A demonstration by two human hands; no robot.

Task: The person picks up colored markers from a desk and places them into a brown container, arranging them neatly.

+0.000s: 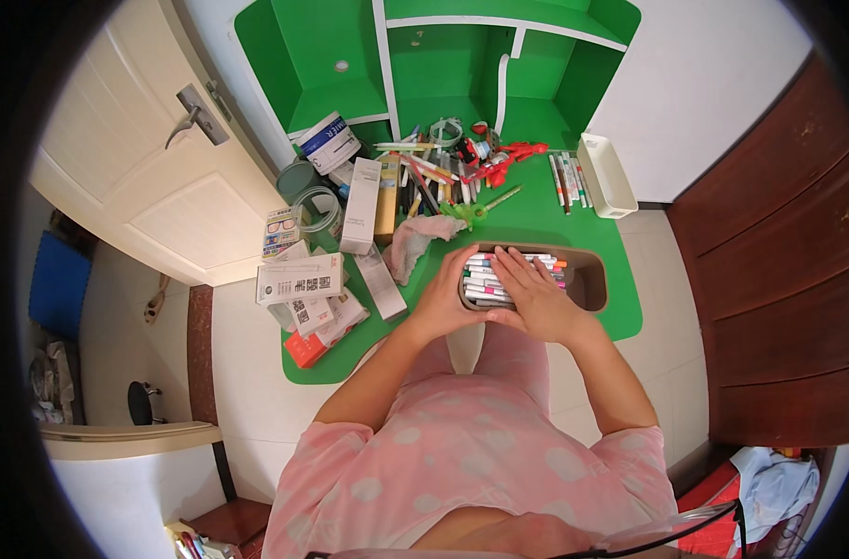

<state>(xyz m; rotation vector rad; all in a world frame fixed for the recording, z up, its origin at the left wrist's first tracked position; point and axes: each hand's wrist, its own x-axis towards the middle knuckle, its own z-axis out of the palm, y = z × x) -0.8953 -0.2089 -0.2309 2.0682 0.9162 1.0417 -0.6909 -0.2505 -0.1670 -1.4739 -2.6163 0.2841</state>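
Observation:
A brown plastic bin [600, 279] stands at the front edge of the green desk, with white-barrelled marker pens [482, 288] lying in a layer in its left part. My left hand [440, 297] wraps the bin's left end, thumb along the near side and fingers reaching over the far rim. Flat on top of the markers lies my right hand [542, 299], its fingers slightly spread and its thumb at the near rim. It covers part of the markers. The bin's right end holds no markers that I can see.
A heap of pens [431, 175] and red plastic toys [498, 168] fills the back of the desk [536, 223]. Boxes [302, 279], a clear jar [317, 213] and a pinkish-grey cloth [414, 244] crowd the left. Several markers [571, 183] lie beside a cream basket [610, 178].

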